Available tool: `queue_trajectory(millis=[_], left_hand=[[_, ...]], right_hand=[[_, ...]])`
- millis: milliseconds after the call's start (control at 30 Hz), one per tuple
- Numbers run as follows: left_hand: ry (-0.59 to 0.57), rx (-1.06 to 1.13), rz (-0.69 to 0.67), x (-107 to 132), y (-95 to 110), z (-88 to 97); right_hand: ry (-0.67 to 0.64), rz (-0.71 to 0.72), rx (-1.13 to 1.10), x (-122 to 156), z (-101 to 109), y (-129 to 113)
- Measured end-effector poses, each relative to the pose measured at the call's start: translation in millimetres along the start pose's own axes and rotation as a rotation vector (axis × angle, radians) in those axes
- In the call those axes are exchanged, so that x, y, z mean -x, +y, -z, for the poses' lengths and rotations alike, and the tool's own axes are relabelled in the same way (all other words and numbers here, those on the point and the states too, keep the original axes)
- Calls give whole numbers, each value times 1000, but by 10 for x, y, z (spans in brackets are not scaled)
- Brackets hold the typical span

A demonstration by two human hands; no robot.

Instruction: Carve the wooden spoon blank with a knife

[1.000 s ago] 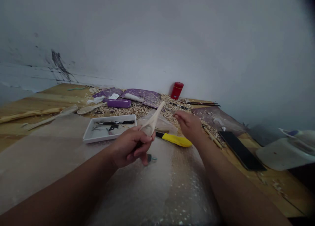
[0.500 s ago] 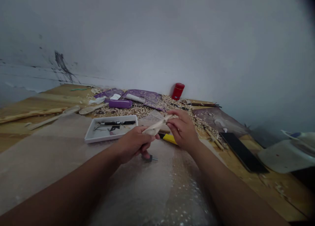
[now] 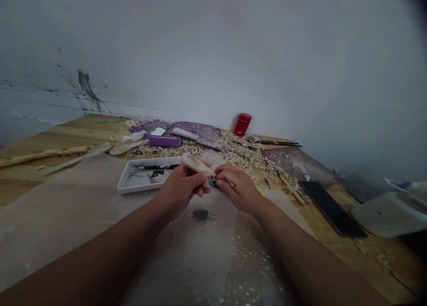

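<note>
Pale wooden spoon (image 3: 196, 164) sits gripped in the curled left hand (image 3: 182, 191), and the right hand (image 3: 237, 189) pinches its thin end; the next move needs a steady hold.

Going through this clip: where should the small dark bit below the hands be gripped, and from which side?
Pinch the small dark bit across its wide head from above: it lies flat on the sheet, and its thin metal shank offers less to hold. The left hand, on the wooden spoon, is closest.
</note>
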State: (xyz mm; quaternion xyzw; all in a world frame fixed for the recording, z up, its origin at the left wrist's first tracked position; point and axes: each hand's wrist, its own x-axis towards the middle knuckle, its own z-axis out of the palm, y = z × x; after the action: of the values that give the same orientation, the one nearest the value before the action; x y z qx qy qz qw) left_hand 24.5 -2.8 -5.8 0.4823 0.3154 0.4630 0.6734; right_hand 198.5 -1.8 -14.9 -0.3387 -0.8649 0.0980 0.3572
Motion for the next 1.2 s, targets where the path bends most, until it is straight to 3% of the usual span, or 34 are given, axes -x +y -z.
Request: queue_trajectory(millis=[67, 200, 267, 467, 667, 1200], left_hand=[[-8, -27, -2, -2, -18, 5], [-46, -102, 15, 15, -33, 22], [-75, -148, 46, 28, -37, 21], [-163, -302, 88, 39, -32, 4], [-235, -422, 113, 43, 8, 8], [-267, -157, 92, 50, -67, -3]], right_hand=[[-38, -10, -68, 2, -5, -10], [68, -75, -93, 7, 26, -12], [108, -90, -42, 10, 44, -24], [42, 8, 146, 25, 33, -63], [73, 38, 279, 36, 20, -28], [57, 17, 407, 48, 73, -52]])
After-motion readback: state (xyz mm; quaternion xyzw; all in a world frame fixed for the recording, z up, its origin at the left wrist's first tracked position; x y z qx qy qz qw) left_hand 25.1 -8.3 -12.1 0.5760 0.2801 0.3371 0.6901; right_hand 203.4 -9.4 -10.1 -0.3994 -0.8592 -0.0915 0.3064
